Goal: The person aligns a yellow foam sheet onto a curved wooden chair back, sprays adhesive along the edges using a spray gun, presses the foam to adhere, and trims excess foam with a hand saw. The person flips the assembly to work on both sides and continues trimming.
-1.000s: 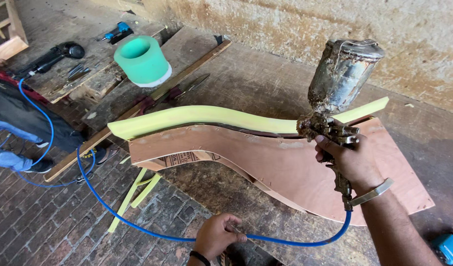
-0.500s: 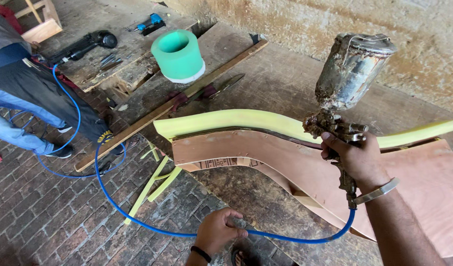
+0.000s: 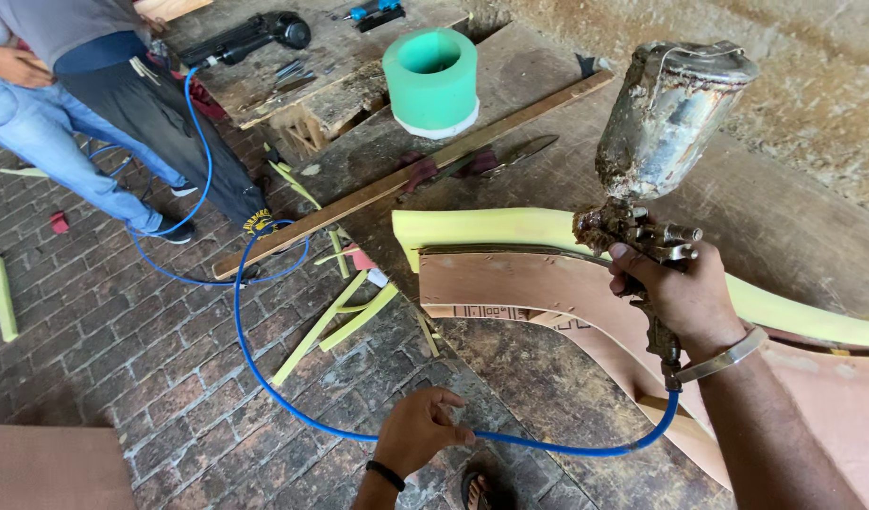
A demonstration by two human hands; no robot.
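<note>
My right hand [image 3: 684, 297] grips a dirty metal spray gun [image 3: 656, 151] with a steel cup on top, its nozzle just over the left end of a curved yellow foam strip [image 3: 491, 227]. The strip lies along the top edge of a curved brown board [image 3: 538, 288] on the floor. My left hand [image 3: 417, 430] holds the blue air hose [image 3: 264, 368] low in front of me. The hose loops from the gun's base through that hand and away to the left over the bricks.
A green foam cylinder [image 3: 431, 77] stands on wooden planks at the back. A long wooden batten [image 3: 396, 184] lies diagonally. Yellow foam offcuts [image 3: 335, 316] are scattered on the brick floor. Two people's legs [image 3: 94, 161] stand at left. Power tools [image 3: 255, 36] lie at the back.
The view has swung left along the foam strip. The spray gun now sits over the strip's left end, and my left hand has slid along the hose.
</note>
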